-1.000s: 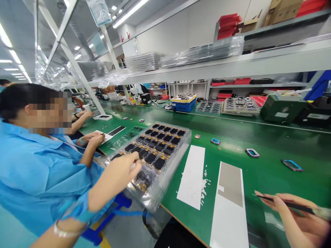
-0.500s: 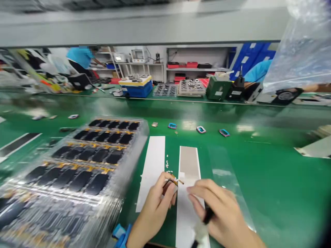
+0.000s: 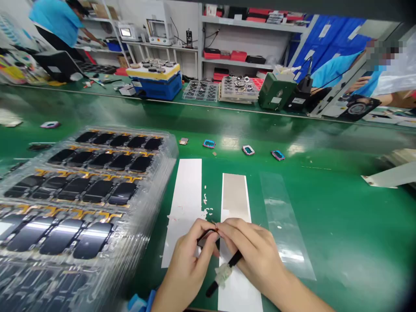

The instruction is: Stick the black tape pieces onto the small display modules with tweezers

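My left hand (image 3: 186,271) and right hand (image 3: 260,255) meet at the near edge of the green surface (image 3: 344,225). The left grip is pressed together, pinching a small dark part (image 3: 207,234) with an orange tip. The right fingertips (image 3: 224,229) touch that same tip, while the rest of the right hand clamps a black tool (image 3: 224,271) wrapped in white tape, which slants down under the palm. I can read no writing on the part or the tool.

Half a second ago the two hands were a little apart and the right fingers were loose. Now they have closed on the part.

Directly under the grip lies a grey-topped strip (image 3: 235,197), and just left of the grip a white strip (image 3: 183,195) with white flecks along its edge. Right of the grip lies a clear film strip (image 3: 281,212), then open green surface. Well left of the grip, a stack of clear trays (image 3: 152,182) holding black screens crowds that side.

Beyond the grip lie three small framed pieces (image 3: 248,150) in a loose row. Farther off are a blue box (image 3: 157,86) and a green machine (image 3: 276,92), whose label is too small to read. Other people in blue work at the far benches.
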Demonstrator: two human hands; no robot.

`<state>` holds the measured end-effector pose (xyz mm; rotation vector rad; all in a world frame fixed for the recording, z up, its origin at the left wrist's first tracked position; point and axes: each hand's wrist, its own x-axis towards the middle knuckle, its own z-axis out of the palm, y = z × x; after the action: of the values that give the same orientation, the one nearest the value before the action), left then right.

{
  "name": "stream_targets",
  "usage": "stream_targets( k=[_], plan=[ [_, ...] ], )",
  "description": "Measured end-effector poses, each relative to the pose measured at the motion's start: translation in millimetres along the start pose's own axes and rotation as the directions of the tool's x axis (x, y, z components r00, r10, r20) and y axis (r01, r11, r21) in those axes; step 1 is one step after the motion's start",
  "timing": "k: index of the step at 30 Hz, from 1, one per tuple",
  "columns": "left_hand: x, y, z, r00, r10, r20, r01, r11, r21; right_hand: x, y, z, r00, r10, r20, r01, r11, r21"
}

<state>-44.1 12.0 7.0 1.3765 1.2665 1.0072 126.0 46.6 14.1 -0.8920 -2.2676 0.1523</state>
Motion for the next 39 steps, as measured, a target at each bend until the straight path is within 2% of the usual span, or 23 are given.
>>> stream_targets(
  k=[5, 8, 9, 11, 14, 17, 22, 28, 33, 39],
  plan=[
    [1.0, 1.2, -0.9, 0.999, 0.036, 0.011, -0.037, 0.994, 0.102, 0.4, -3.2, 1.7, 1.000, 0.017, 0.021, -0.017, 1.000, 0.009],
    [2.6, 0.4, -0.7, 0.999, 0.042, 0.028, -0.045, 0.992, 0.117, 7.4, -1.6, 0.1, 0.986, 0.155, 0.060, -0.162, 0.979, 0.127],
    [2.6, 0.2, -0.5, 0.998, 0.042, 0.038, -0.047, 0.992, 0.120, 10.9, -0.1, -0.7, 0.968, 0.236, 0.087, -0.249, 0.948, 0.196],
    [1.3, 0.3, 0.0, 0.997, 0.028, 0.072, -0.036, 0.993, 0.112, 18.6, 4.3, -1.5, 0.895, 0.403, 0.193, -0.446, 0.830, 0.336],
    [-3.0, 1.6, 0.6, 0.992, -0.015, 0.124, 0.010, 0.999, 0.036, 27.2, 11.8, 1.7, 0.786, 0.515, 0.342, -0.618, 0.664, 0.421],
    [-6.8, 3.1, 0.9, 0.993, -0.049, 0.110, 0.059, 0.995, -0.082, 29.3, 16.0, 8.7, 0.766, 0.531, 0.362, -0.643, 0.633, 0.431],
    [-6.6, 3.4, 0.6, 0.992, -0.128, 0.007, 0.126, 0.960, -0.250, 25.4, 14.5, 13.3, 0.743, 0.526, 0.414, -0.668, 0.545, 0.507],
    [-5.0, 0.1, 1.4, 0.988, -0.154, 0.034, 0.157, 0.954, -0.257, 22.3, 9.1, 7.6, 0.725, 0.471, 0.503, -0.686, 0.420, 0.595],
    [-6.8, -2.2, 2.3, 0.987, -0.156, 0.046, 0.163, 0.951, -0.264, 20.9, 7.2, 4.5, 0.729, 0.439, 0.526, -0.680, 0.369, 0.634],
    [-7.3, -2.7, 1.9, 0.985, -0.160, 0.063, 0.170, 0.959, -0.228, 18.8, 6.1, 6.0, 0.709, 0.453, 0.541, -0.698, 0.335, 0.633]
  ],
)
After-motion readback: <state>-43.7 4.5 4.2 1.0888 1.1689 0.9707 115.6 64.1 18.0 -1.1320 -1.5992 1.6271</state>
